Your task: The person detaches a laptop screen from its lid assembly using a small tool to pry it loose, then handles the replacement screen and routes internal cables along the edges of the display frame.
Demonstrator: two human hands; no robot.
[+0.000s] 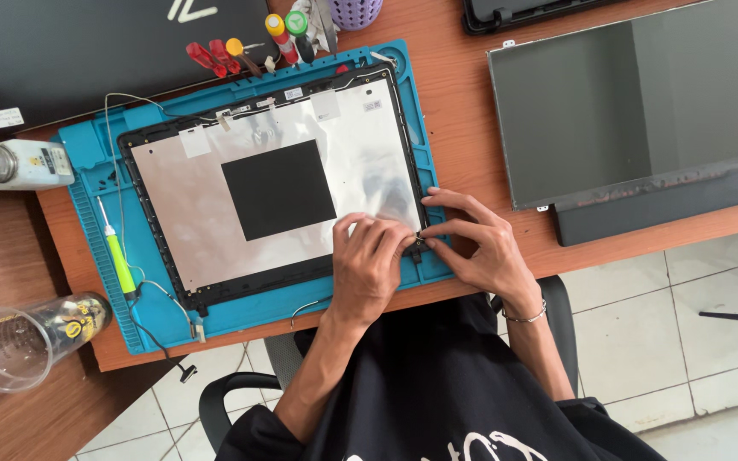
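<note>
Hands meet at the near right corner of a laptop lid back cover (215,183), which lies silver-lined w/ a black square (278,189) in its middle on a blue work mat (87,183). Left hand (369,265) is curled, fingertips pinching a small black hinge part (418,247) at that corner. Right hand (476,243) presses thumb & forefinger onto the same part, other fingers spread on the mat edge. Green screwdriver (118,260) lies on the mat's left; detached screen panel (625,102) sits well apart, to the right.
</note>
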